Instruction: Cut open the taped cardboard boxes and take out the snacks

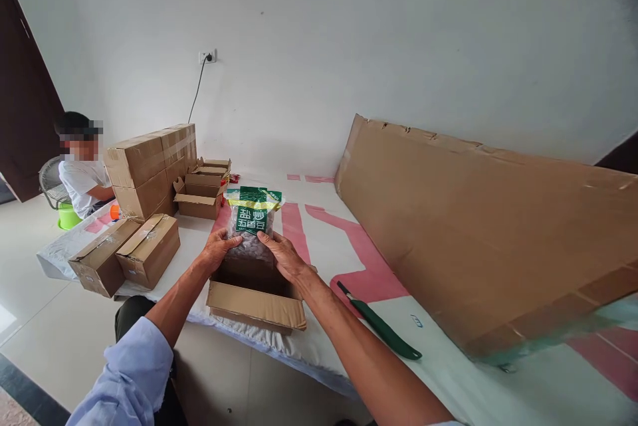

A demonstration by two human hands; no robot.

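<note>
Between my two hands is a clear plastic bag of beans (250,216) with a green label and a green and yellow top. My left hand (219,248) grips its lower left side, thumb on the front. On the lower right side, my right hand (283,254) grips it the same way. The bag is held upright above an open cardboard box (256,306), whose front flap is folded outward. The inside of that box is dark, and its contents cannot be made out. A green-handled knife (383,326) lies to the right of my right forearm.
Taped cartons (149,167) are stacked at the left, with two closed boxes (149,246) in front. Open boxes (199,197) stand beside the stack. A large cardboard sheet (478,233) leans on the right. Another person (82,177) sits at the far left, near a fan (50,180).
</note>
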